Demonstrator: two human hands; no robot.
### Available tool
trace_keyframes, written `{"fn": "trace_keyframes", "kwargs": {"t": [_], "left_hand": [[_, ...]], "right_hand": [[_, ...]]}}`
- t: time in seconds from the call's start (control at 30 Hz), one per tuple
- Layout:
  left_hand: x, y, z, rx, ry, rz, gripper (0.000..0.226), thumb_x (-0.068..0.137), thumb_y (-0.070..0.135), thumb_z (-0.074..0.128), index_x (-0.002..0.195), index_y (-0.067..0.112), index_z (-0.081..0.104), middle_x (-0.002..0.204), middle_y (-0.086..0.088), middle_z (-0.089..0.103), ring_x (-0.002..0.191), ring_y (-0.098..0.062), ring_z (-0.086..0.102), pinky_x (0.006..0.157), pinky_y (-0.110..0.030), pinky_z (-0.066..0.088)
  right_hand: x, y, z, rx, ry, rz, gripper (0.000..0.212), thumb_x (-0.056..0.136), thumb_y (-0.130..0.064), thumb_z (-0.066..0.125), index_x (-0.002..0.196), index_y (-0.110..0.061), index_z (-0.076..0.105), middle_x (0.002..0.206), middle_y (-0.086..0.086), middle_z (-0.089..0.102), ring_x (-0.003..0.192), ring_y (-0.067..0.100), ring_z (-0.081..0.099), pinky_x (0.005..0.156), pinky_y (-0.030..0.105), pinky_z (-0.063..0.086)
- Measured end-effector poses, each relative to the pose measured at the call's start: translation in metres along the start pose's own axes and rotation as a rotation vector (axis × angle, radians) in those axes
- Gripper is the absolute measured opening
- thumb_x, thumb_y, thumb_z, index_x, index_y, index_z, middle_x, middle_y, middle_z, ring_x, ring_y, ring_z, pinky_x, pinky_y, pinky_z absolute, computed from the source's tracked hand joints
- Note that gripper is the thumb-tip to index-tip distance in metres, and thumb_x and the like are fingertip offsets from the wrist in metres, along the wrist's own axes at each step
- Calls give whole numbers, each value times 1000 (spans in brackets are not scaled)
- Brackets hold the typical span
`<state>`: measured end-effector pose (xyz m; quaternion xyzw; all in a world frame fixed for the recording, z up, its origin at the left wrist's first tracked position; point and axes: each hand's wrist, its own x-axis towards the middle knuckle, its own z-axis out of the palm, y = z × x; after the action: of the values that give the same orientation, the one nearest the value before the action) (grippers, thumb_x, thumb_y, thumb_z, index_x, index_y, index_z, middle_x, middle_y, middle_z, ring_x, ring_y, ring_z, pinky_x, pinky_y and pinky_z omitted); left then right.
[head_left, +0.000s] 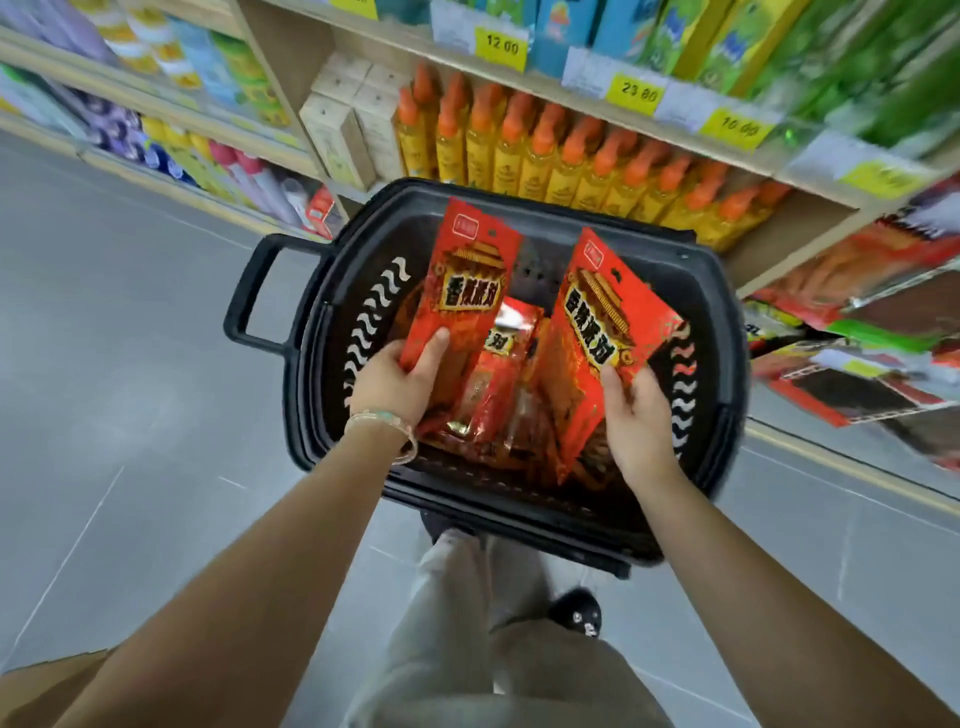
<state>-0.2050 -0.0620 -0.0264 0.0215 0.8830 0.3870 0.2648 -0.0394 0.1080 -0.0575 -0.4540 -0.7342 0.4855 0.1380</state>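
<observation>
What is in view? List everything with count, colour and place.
basket: one, black, on floor
left packet: one, red, held above basket
right packet: one, red, held above basket
loose packets: several, red, inside basket
bottles: row, yellow with orange caps, shelf behind basket
boxes: several, beige, left of bottles
price tags: several, yellow, shelf edges
shoe: one, black, floor near basket
left grip: one, pinches left packet
right grip: one, pinches right packet

I held both my arms out in front of me, a little apart. My left hand (395, 379) pinched the left packet (467, 280), thumb on the front and fingers behind. My right hand (636, 415) pinched the right packet (602, 322) the same way.
</observation>
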Motion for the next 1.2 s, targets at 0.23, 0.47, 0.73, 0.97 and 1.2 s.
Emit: {"fn": "trace_keyframes", "kwargs": {"t": [0.23, 0.47, 0.73, 0.97, 1.2], "left_hand": [[-101, 98, 29, -43, -99, 423, 12, 90, 28, 55, 101, 24, 59, 83, 11, 64, 76, -9, 61, 71, -23, 49], [-195, 219, 73, -161, -163, 616, 31, 94, 42, 49, 78, 19, 62, 73, 2, 60, 74, -15, 51, 64, -24, 30], [-261, 337, 105, -188, -223, 934, 26, 93, 38, 51, 77, 19, 58, 66, 6, 54, 62, -9, 49, 50, -8, 34], [-284, 432, 117, -365, -318, 1049, 14, 86, 34, 62, 72, 32, 65, 74, 15, 67, 72, -10, 65, 66, -25, 50], [-292, 524, 126, -500, -318, 1127, 25, 85, 43, 61, 69, 24, 65, 61, 13, 66, 58, -6, 62, 59, -24, 49]], "right_hand": [[-47, -39, -153, 107, 287, -236, 28, 99, -20, 47, 72, -25, 42, 67, -16, 41, 62, -6, 43, 62, 6, 32], [-93, -58, -307, 103, 561, -360, 31, 98, -11, 48, 71, -25, 44, 65, -14, 42, 61, -8, 42, 61, 13, 32], [-115, -73, -445, 109, 808, -420, 17, 99, -21, 47, 84, -19, 54, 74, -15, 51, 66, -9, 47, 62, 3, 33], [-90, -111, -533, 149, 965, -447, 25, 97, -22, 48, 73, -27, 48, 66, -12, 46, 60, 1, 42, 58, 12, 33], [-40, -158, -609, 294, 1007, -400, 19, 96, -43, 43, 85, -28, 44, 79, -16, 40, 87, 13, 41, 70, 23, 34]]}}
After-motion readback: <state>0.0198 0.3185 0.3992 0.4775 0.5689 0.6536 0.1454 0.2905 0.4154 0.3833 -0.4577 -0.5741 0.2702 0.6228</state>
